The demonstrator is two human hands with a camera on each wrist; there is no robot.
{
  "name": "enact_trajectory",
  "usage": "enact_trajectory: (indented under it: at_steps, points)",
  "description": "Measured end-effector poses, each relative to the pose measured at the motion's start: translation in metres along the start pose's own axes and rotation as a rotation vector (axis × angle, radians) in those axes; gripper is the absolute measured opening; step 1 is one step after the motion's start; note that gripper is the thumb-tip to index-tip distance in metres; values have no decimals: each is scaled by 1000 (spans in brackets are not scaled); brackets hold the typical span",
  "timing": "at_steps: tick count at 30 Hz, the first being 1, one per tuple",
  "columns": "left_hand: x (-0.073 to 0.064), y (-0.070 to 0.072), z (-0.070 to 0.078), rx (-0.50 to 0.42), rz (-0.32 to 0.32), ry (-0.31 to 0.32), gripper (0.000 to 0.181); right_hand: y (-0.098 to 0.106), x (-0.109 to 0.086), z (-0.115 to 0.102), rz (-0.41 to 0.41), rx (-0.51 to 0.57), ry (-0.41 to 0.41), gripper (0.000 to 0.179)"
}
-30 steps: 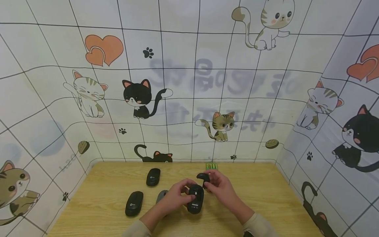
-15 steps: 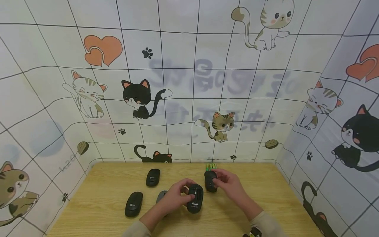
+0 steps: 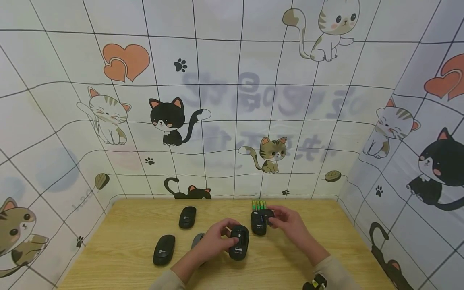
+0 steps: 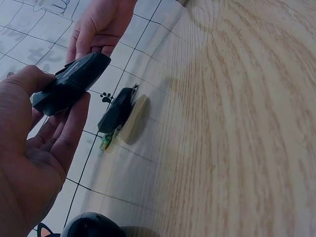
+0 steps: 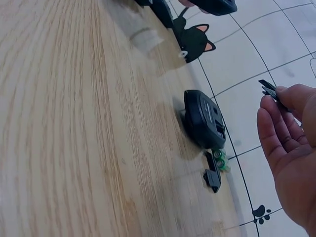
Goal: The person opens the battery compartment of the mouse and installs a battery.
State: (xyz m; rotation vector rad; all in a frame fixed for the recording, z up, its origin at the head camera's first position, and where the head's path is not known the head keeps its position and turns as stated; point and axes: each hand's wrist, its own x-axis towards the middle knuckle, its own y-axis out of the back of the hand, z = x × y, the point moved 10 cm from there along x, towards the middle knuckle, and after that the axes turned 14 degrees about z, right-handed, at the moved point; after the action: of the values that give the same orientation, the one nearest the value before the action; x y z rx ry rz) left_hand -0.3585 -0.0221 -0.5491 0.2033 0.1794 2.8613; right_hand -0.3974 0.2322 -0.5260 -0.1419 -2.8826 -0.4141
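The left forearm [image 3: 186, 265] slanted inward and forward from the near side, and the right forearm [image 3: 314, 250] slanted in toward it. The left hand [image 3: 220, 236] held a pinch, the left thumb [image 4: 33, 78] above and the fingers bent beneath, palm facing its wrist camera. The right hand [image 3: 285, 219], apart from the left and slightly farther forward, pinched too, the right thumb [image 5: 296, 95] set against its fingers, which curled toward the palm

a screened-off workspace (cat-print sheeting [image 3: 224, 100] around a wood-grain table [image 3: 127, 225])
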Motion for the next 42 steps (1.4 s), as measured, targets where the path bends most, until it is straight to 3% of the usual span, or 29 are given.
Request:
enact_trajectory:
  at_steps: [23,42]
  points:
    - [-1,1,-4,4,9,4,37,47,20,49,25,-149,-49,41]
    - [-1,2,3,2,15,-2,37,59,27,76,2,-269,-63,38]
